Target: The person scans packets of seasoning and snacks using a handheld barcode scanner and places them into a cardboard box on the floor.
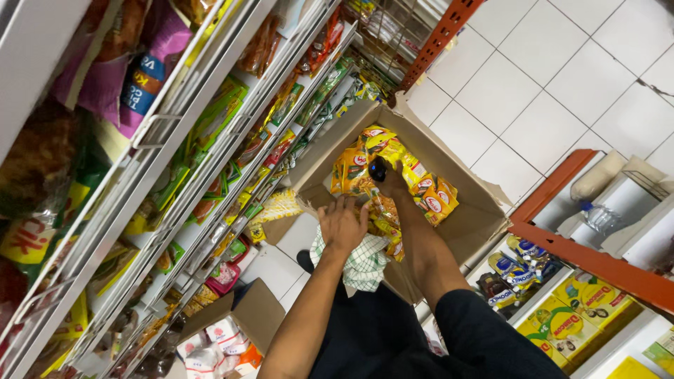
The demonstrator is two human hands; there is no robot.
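— Left hand [342,223]: lowered into the open cardboard box [484,210], palm down, fingers spread loosely over the yellow sachet packs [382,217]. Touching them, but real grip impossible to tell from here.
— And right hand [388,184]?
— Deeper in the same box, closed around a small dark object [378,169], maybe a cap or a tool; kind not clear. Fingers curled tight on it.
— Position of the packs?
— Piled inside the box, yellow and orange, some in strips, hanging over the near edge beside a green-checked cloth [365,263].
— Around the box?
— Store shelves [175,161] on the left, full of hanging snack sachets. Second small carton [246,316] lower down, with white packets inside. White tiled floor [533,91] beyond, orange shelf frame [597,263] on the right with a water bottle [599,216] and yellow-green boxes [562,326].
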